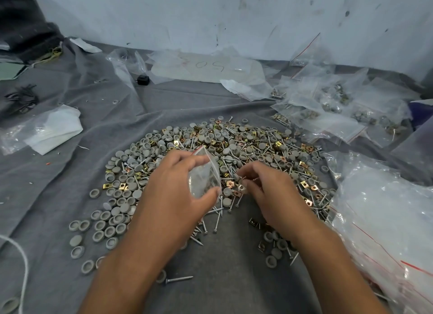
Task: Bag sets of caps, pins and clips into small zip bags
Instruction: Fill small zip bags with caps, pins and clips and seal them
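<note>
A wide heap of grey round caps (121,196), steel pins (218,222) and brass square clips (307,184) is spread over a grey cloth (70,173). My left hand (173,191) grips a small clear zip bag (205,173) with a red seal line, held above the heap between thumb and fingers. My right hand (264,187) is just right of the bag, its fingertips pinching a few small parts, a clip among them, low over the pile.
Filled zip bags (332,107) lie at the back right. A big stack of empty zip bags (384,215) sits at the right edge. Loose plastic sheets (206,67) lie by the white wall. A white pouch (51,130) and a white cord (23,266) are at the left.
</note>
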### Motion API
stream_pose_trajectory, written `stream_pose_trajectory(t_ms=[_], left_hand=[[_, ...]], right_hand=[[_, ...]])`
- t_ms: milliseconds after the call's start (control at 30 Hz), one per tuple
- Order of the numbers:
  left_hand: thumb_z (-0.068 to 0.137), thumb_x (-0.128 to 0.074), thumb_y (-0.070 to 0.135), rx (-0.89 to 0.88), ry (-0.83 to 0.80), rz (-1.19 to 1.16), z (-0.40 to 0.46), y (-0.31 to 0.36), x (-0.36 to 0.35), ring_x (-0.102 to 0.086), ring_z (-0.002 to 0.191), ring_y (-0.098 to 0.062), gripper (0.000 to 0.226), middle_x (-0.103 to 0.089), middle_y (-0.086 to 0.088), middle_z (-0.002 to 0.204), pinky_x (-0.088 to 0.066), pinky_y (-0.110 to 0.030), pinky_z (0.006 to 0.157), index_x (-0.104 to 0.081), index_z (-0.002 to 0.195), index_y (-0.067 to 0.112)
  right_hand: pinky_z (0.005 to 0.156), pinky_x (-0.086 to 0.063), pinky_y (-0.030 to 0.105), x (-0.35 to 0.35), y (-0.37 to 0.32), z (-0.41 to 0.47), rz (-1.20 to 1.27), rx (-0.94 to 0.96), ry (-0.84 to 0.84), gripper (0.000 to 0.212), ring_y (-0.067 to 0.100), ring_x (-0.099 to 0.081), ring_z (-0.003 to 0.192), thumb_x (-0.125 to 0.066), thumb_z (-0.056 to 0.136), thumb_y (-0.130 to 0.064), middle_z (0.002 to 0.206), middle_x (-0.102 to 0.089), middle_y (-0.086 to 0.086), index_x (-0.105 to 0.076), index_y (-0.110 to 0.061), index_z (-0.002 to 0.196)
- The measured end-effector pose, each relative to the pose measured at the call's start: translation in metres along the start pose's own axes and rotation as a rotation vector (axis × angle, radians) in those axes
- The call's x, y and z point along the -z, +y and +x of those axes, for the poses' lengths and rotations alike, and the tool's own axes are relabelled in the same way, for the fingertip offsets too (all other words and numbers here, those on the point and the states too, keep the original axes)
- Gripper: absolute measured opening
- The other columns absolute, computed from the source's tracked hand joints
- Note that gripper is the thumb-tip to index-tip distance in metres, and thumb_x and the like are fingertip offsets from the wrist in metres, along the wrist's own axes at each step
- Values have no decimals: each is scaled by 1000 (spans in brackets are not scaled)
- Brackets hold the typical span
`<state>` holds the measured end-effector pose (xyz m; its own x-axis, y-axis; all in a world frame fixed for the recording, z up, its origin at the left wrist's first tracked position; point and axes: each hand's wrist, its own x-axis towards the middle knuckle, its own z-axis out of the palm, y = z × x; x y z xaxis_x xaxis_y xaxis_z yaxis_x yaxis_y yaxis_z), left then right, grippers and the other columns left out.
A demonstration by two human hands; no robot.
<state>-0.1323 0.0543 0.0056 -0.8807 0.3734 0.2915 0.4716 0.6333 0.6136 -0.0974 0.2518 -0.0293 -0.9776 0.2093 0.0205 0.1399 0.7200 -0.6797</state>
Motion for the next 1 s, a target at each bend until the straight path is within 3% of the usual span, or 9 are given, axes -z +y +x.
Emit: stream_pose_trajectory(t_ms=[67,200,267,400,500,700,1000], left_hand=[[71,-66,51,-2,-7,5,0,0,-1,-40,95,20,63,-40,31,99,-35,-9,74,-61,130,30],[74,-75,45,-2,-13,4,-2,0,-6,-44,98,18,57,-42,30,103,-36,-8,74,-62,128,33],[73,-75,46,-6,-13,-1,-2,0,-8,-44,99,16,57,-43,30,105,-35,-8,74,-62,128,35],[73,-70,51,-18,-33,7,-2,0,-10,-46,98,11,57,-43,29,109,-34,-9,76,-60,128,38],[74,-73,47,-21,-37,14,-2,1,-11,-47,98,7,57,-44,27,112,-34,-9,79,-61,129,36],[72,-68,51,-33,-29,6,-1,-1,-10,-47,98,10,61,-47,27,114,-33,-5,78,-60,130,38],[75,-71,48,-41,-14,9,-2,-1,-8,-47,97,7,55,-48,25,113,-36,-10,79,-61,128,37]], right_hand=[[70,-51,7,6,-6,-2,220,11,49,18,-8,-66,86,-63,99,-16,100,-69,-15,-65,-30,111],[69,-55,17,18,-25,-9,600,106,33,17,10,-73,90,-70,92,-9,96,-77,-5,-72,-25,100],[64,-53,17,21,-33,-13,681,189,18,13,15,-73,85,-73,88,-14,94,-77,-1,-76,-24,96],[63,-52,13,17,-43,-19,762,277,27,12,6,-72,76,-77,82,-18,90,-78,0,-78,-21,94],[71,-56,18,10,-44,-18,701,277,61,14,12,-74,84,-81,81,-16,90,-77,-5,-76,-25,91],[62,-43,5,5,-44,-18,471,357,187,16,-2,-66,72,-85,79,-18,83,-72,-19,-74,-27,87],[75,-48,12,6,-43,-23,329,492,383,18,6,-72,88,-87,76,-8,91,-75,-12,-78,-15,90]])
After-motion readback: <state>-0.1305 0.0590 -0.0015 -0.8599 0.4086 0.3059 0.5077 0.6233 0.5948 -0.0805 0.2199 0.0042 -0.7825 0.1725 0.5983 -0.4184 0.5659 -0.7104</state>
